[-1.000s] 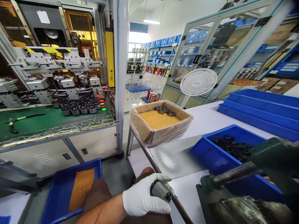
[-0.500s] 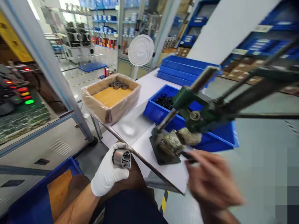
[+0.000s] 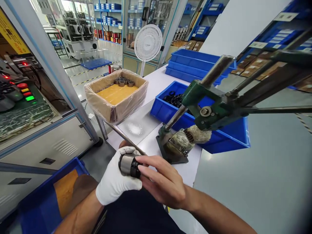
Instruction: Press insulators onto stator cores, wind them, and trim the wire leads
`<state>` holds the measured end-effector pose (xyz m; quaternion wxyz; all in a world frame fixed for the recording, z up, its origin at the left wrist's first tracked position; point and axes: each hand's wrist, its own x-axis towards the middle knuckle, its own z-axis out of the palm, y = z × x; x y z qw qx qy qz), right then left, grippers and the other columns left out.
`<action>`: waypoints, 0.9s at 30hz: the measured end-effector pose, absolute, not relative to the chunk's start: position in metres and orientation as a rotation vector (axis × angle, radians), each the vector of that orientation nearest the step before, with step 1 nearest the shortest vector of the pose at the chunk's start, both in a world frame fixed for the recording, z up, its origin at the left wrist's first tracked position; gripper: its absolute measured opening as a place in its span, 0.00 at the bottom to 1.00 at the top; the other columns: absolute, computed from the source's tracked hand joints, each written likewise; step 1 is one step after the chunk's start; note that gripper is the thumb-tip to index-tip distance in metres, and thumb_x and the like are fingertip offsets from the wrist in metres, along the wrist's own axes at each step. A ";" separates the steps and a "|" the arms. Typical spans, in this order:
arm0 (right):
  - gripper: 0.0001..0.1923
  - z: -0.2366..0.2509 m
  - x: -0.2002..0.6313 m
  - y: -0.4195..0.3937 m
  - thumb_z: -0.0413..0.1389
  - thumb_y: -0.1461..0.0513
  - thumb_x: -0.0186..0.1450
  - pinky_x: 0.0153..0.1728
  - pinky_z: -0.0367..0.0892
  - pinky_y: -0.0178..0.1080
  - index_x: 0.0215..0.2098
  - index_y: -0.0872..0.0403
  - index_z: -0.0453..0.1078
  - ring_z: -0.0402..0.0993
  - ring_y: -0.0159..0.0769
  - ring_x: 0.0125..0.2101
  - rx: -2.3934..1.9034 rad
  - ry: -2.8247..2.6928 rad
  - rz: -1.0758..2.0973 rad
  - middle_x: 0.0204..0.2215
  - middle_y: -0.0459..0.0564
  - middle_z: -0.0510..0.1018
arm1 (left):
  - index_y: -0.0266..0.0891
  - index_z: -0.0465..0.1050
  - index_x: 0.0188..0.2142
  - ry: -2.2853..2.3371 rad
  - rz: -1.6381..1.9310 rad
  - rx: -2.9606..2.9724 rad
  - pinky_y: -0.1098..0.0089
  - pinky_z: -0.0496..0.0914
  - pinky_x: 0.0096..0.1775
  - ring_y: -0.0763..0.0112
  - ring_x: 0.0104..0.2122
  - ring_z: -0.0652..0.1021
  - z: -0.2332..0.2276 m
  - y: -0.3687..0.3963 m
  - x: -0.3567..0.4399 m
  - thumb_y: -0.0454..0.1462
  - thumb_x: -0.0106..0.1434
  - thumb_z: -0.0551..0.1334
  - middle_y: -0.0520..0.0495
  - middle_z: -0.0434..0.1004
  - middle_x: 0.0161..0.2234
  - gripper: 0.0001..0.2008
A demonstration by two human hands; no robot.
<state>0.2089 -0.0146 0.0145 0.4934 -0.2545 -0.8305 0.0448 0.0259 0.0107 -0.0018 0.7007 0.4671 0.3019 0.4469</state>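
Observation:
My left hand [image 3: 114, 183], in a white glove, grips a short grey metal cylinder [image 3: 125, 163] over my lap. My bare right hand [image 3: 163, 183] presses a black ring [image 3: 135, 170] against the cylinder's open end, fingertips on its rim. Just beyond my hands stands a green hand press [image 3: 207, 107] on a dark base [image 3: 173, 152] at the white table's [image 3: 151, 146] near edge. Behind the press a blue bin [image 3: 226, 139] holds several black rings [image 3: 174, 99].
A plastic-lined cardboard box [image 3: 114, 107] with several metal parts sits at the table's left corner. Stacked blue trays [image 3: 195, 65] and a white fan [image 3: 148, 43] lie farther back. A machine with lit buttons [image 3: 24, 92] stands left; a blue floor bin [image 3: 48, 201] is by my knee.
The view swung right from the machine toward the table. My right hand came in from the press side and met the cylinder in my left hand, placing a black ring at its end.

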 end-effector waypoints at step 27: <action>0.25 0.015 0.203 -0.010 0.59 0.56 0.68 0.47 0.72 0.49 0.56 0.65 0.64 0.71 0.47 0.50 -0.571 -2.028 0.123 0.48 0.66 0.73 | 0.42 0.70 0.48 0.943 1.008 1.295 0.60 0.75 0.49 0.60 0.45 0.79 0.001 0.003 0.027 0.45 0.51 0.72 0.46 0.79 0.45 0.26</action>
